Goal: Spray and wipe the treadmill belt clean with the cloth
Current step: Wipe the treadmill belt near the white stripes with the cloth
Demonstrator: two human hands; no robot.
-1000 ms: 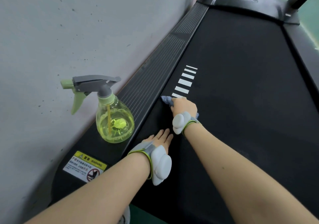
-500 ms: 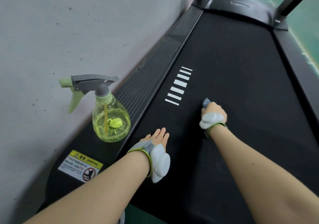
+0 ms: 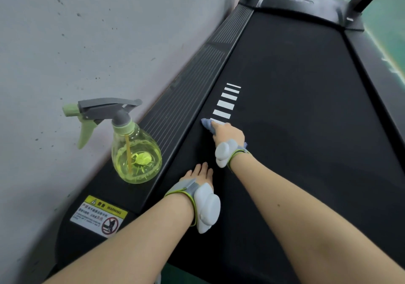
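Blue cloth (image 3: 206,123) gripped in my right hand (image 3: 230,133), wiping the treadmill belt (image 3: 295,141); left hand (image 3: 200,174) flat, empty. Next: stroke rightward.

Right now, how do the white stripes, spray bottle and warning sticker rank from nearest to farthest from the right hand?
From the right hand, gripping the cloth:
1. White stripes, just ahead on the belt.
2. Spray bottle, left, on the side rail.
3. Warning sticker, left, nearest the person.
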